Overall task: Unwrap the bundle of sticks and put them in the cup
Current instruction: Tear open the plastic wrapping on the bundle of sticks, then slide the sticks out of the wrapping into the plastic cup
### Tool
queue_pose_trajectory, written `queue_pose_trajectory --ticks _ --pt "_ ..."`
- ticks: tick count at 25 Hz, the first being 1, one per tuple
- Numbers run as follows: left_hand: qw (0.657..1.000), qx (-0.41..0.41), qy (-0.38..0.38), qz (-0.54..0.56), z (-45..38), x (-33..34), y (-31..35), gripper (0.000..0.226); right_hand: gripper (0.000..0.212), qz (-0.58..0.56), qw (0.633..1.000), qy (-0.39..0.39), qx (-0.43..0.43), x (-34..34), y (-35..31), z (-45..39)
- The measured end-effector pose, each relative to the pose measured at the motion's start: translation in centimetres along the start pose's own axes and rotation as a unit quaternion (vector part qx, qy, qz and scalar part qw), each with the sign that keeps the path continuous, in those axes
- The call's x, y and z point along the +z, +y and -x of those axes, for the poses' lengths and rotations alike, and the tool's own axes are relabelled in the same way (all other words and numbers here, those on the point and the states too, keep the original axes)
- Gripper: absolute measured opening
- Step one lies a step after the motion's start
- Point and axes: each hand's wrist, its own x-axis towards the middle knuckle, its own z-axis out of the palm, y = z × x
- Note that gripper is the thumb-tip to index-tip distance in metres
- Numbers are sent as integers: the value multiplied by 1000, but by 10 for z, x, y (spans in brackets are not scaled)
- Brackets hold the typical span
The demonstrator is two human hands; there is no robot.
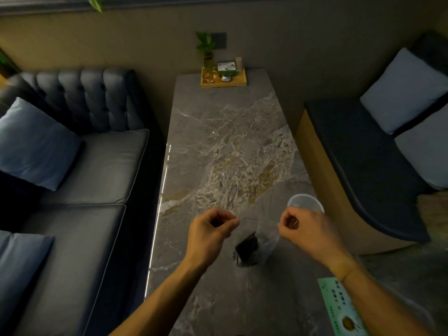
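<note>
A dark bundle of sticks sits inside a thin clear plastic wrap just above the marble table. My left hand pinches the wrap's left top edge. My right hand pinches its right top edge, so the film is stretched between them and the bundle hangs low in the middle. A clear plastic cup stands on the table just beyond my right hand, near the right edge. The film is faint in the dim light.
A wooden tray with a small plant and boxes stands at the table's far end. A green printed card lies at the near right. A dark sofa runs along the left, a cushioned bench along the right.
</note>
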Motion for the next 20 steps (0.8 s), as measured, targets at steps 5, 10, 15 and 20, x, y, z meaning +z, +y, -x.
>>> queue_pose_trajectory --ticks 5,10,15,20 --pt "967 123 -6 -222 -5 -10 19 10 9 159 984 -34 -70 -26 -9 -7" --pt "986 67 -11 -149 -1 1 31 14 15 97 991 52 -78 -25 -20 0" --pt "1000 -7 29 -5 7 28 33 17 67 69 997 -24 11 3 -58 3" --pt "999 31 41 15 25 42 35 13 53 1 997 5 79 8 -63 -8"
